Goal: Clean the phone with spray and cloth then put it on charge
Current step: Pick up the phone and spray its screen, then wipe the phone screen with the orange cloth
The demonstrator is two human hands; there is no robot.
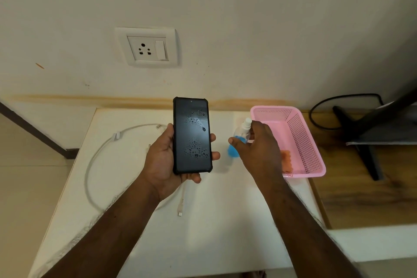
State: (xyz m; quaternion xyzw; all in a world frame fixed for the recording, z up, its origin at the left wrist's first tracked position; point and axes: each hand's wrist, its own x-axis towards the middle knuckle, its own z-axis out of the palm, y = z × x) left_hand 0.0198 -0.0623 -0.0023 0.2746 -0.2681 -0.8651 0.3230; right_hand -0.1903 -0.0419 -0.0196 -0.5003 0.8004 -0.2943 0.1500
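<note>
My left hand point(161, 160) grips a black phone point(191, 135) in a rugged case, screen up, above the white table point(214, 221). Two patches of droplets sit on its dark screen. Just to the right, my right hand point(257, 144) holds a small spray bottle point(240, 135) with blue liquid and a white nozzle, close to the table top. An orange cloth point(286, 160) lies inside the pink basket point(311, 142), partly hidden behind my right hand. A white charging cable point(90, 165) loops on the table, its plug end point(180, 213) lying below the phone.
A wall socket with a switch point(147, 48) sits on the wall above the table. A wooden desk point(361, 187) on the right carries a monitor stand point(365, 153) and a black cable point(316, 115). Floor shows at the left.
</note>
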